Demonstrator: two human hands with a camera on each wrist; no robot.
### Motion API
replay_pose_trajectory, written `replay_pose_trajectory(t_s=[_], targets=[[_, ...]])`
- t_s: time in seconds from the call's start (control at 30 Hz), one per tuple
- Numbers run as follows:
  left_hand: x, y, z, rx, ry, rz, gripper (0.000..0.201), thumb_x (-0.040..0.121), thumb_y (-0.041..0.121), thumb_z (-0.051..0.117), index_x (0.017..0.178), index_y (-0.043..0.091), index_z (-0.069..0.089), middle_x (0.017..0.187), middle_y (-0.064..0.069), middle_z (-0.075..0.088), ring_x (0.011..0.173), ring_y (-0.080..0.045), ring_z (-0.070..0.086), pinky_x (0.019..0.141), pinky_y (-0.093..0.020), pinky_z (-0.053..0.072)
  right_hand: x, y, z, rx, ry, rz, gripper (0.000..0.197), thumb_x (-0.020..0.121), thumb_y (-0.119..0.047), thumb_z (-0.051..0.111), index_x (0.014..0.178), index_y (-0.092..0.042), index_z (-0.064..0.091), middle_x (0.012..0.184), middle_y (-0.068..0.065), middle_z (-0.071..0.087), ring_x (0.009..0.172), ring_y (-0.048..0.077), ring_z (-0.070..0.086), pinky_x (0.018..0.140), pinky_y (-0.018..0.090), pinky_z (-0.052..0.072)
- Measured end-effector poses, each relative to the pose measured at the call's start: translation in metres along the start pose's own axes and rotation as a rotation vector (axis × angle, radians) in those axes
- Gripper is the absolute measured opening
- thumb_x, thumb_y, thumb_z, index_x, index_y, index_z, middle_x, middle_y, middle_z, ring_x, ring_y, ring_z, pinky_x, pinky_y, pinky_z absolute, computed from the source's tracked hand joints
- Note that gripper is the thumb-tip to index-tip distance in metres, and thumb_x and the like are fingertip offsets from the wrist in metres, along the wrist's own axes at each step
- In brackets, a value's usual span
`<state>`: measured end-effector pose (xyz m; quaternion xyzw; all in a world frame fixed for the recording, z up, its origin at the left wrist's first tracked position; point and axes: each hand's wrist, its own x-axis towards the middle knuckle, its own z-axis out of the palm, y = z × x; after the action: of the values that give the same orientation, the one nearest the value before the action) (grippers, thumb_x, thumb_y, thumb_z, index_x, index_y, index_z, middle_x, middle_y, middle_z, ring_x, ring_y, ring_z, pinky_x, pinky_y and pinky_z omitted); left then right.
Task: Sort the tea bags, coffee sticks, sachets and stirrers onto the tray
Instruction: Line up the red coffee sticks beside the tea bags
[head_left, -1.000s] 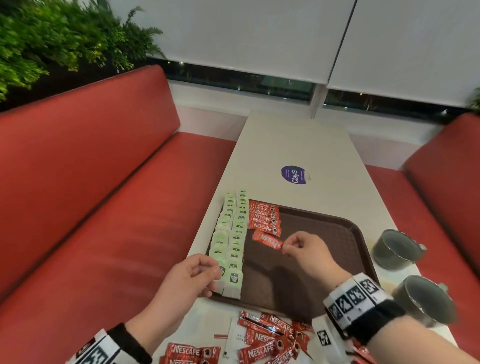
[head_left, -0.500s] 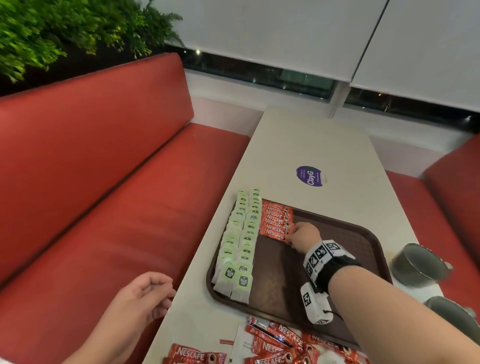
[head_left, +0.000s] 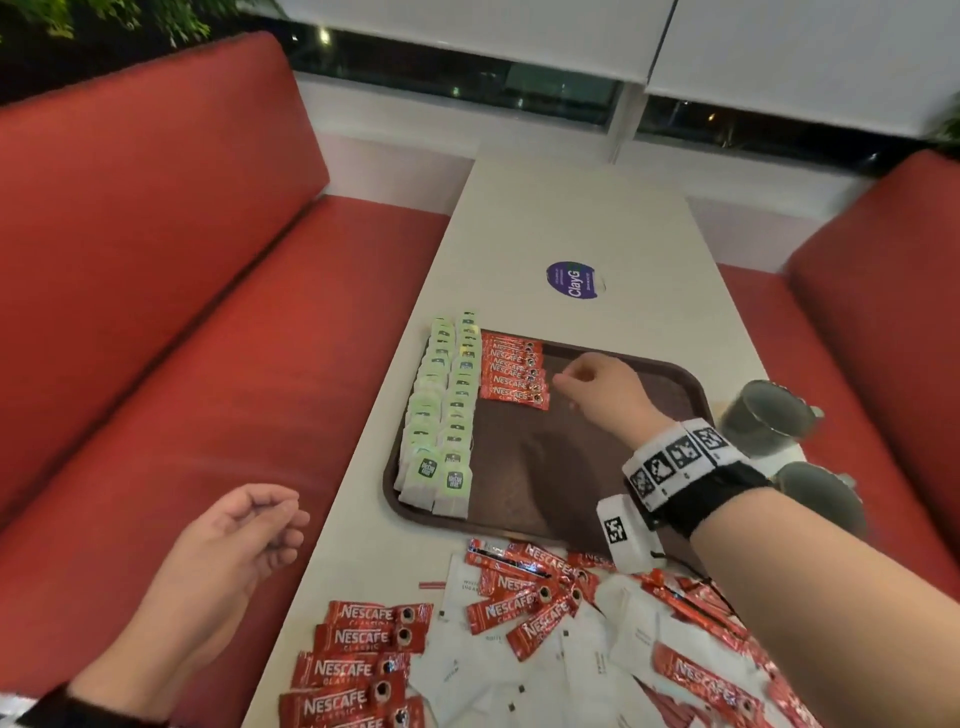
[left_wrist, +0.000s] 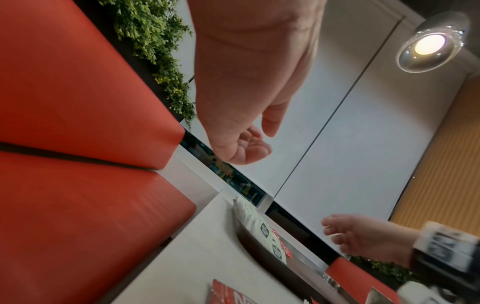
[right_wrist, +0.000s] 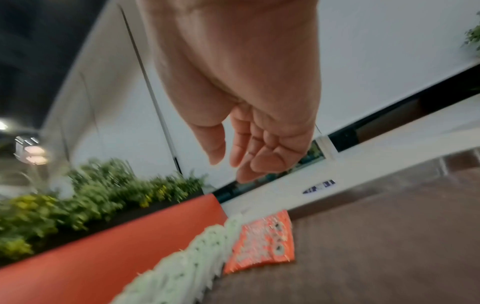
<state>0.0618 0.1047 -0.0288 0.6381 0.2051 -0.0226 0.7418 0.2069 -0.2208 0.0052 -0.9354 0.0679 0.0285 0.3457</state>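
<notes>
A brown tray (head_left: 582, 483) lies on the pale table (head_left: 545, 223). Two rows of green tea bags (head_left: 441, 410) line its left side, and a short stack of red coffee sticks (head_left: 511, 371) lies beside them at the far end. My right hand (head_left: 563, 382) hovers just right of those sticks, fingers loosely bent and holding nothing; the right wrist view shows its fingers (right_wrist: 249, 152) above the sticks (right_wrist: 262, 244). My left hand (head_left: 275, 519) hangs palm-up over the red bench, left of the table, with nothing in it. Loose red coffee sticks (head_left: 358, 654) and white sachets (head_left: 582, 670) lie mixed at the near table edge.
Two grey mugs (head_left: 769, 415) stand right of the tray near the table's edge. A round purple sticker (head_left: 571, 280) marks the table beyond the tray. Red benches (head_left: 182, 338) flank the table on both sides. Green plants (left_wrist: 155, 47) run behind the left bench.
My right hand laid the coffee stick onto the stack at the tray's far end and let it go. My left hand left the tea bags and drew back over the bench.
</notes>
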Motion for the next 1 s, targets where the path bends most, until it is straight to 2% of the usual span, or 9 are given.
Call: replay_pose_trajectory(t_s=[0.17, 0.3, 0.4, 0.47, 0.57, 0.6, 0.73, 0.9, 1.0], targets=[[-0.010, 0.002, 0.007, 0.043, -0.052, -0.004, 0.013, 0.093, -0.002, 0.048, 0.088, 0.005, 0.058, 0.077, -0.013, 0.060, 0.065, -0.017, 0.051, 0.048, -0.014, 0.049, -0.109, 0.016, -0.046, 0.080, -0.065, -0.095, 0.006, 0.088, -0.025, 0.064, 0.081, -0.025, 0.063, 0.070, -0.007, 0.065, 0.068, 0.007, 0.060, 0.063, 0.020, 0.044], [-0.021, -0.004, 0.018, 0.128, -0.119, -0.018, 0.009, 0.093, 0.000, 0.050, 0.093, 0.002, 0.059, 0.082, -0.017, 0.060, 0.069, -0.021, 0.052, 0.065, -0.030, 0.046, -0.177, 0.064, -0.068, 0.156, 0.028, 0.055, 0.008, 0.086, -0.021, 0.067, 0.080, -0.026, 0.065, 0.073, -0.001, 0.067, 0.071, 0.016, 0.063, 0.069, 0.031, 0.052], [-0.030, -0.011, 0.031, 0.232, -0.147, -0.011, 0.007, 0.091, 0.001, 0.054, 0.095, 0.002, 0.060, 0.083, -0.017, 0.063, 0.073, -0.024, 0.054, 0.069, -0.033, 0.046, -0.215, 0.097, -0.078, 0.075, 0.086, 0.132, 0.010, 0.086, -0.019, 0.068, 0.080, -0.026, 0.065, 0.072, -0.002, 0.066, 0.065, 0.014, 0.060, 0.055, 0.017, 0.048], [-0.036, -0.016, 0.041, 0.325, -0.175, -0.004, 0.006, 0.090, 0.002, 0.058, 0.093, 0.005, 0.062, 0.083, -0.017, 0.067, 0.075, -0.026, 0.057, 0.073, -0.038, 0.048, -0.234, 0.119, -0.077, -0.043, 0.040, 0.169, 0.015, 0.086, -0.020, 0.068, 0.079, -0.031, 0.061, 0.074, -0.007, 0.063, 0.064, 0.007, 0.055, 0.056, 0.012, 0.044], [-0.048, -0.020, 0.057, 0.469, -0.239, 0.016, 0.008, 0.087, 0.005, 0.063, 0.089, 0.011, 0.067, 0.078, -0.009, 0.072, 0.075, -0.028, 0.062, 0.080, -0.044, 0.049, -0.252, 0.150, -0.069, -0.253, -0.069, 0.222, 0.019, 0.083, -0.025, 0.067, 0.080, -0.040, 0.055, 0.088, -0.012, 0.062, 0.078, 0.004, 0.054, 0.063, 0.013, 0.038], [-0.052, -0.022, 0.063, 0.506, -0.263, 0.028, 0.008, 0.086, 0.006, 0.065, 0.087, 0.014, 0.068, 0.078, -0.008, 0.072, 0.075, -0.029, 0.063, 0.080, -0.044, 0.050, -0.256, 0.157, -0.065, -0.284, -0.084, 0.227, 0.012, 0.083, -0.028, 0.066, 0.088, -0.036, 0.059, 0.096, -0.012, 0.061, 0.086, 0.006, 0.053, 0.069, 0.016, 0.037], [-0.073, -0.029, 0.091, 0.602, -0.351, 0.063, 0.006, 0.086, 0.010, 0.066, 0.089, 0.014, 0.067, 0.077, -0.007, 0.072, 0.071, -0.025, 0.063, 0.072, -0.035, 0.049, -0.259, 0.162, -0.051, -0.354, -0.118, 0.121, 0.035, 0.085, -0.037, 0.064, 0.118, -0.026, 0.061, 0.108, -0.011, 0.056, 0.108, 0.013, 0.050, 0.083, 0.025, 0.037], [-0.094, -0.034, 0.122, 0.596, -0.380, 0.112, 0.006, 0.087, 0.008, 0.064, 0.089, 0.013, 0.067, 0.080, -0.010, 0.070, 0.075, -0.024, 0.063, 0.063, -0.021, 0.049, -0.246, 0.150, -0.035, -0.553, -0.158, 0.029, 0.029, 0.088, -0.037, 0.059, 0.113, -0.022, 0.060, 0.111, 0.000, 0.061, 0.104, 0.021, 0.051, 0.084, 0.033, 0.040], [-0.102, -0.038, 0.128, 0.572, -0.386, 0.126, 0.008, 0.086, 0.006, 0.065, 0.088, 0.013, 0.068, 0.077, -0.009, 0.070, 0.076, -0.025, 0.064, 0.072, -0.033, 0.052, -0.239, 0.148, -0.029, -0.655, -0.197, 0.000, 0.019, 0.089, -0.026, 0.057, 0.106, -0.018, 0.060, 0.109, 0.003, 0.061, 0.103, 0.024, 0.052, 0.085, 0.037, 0.037]])
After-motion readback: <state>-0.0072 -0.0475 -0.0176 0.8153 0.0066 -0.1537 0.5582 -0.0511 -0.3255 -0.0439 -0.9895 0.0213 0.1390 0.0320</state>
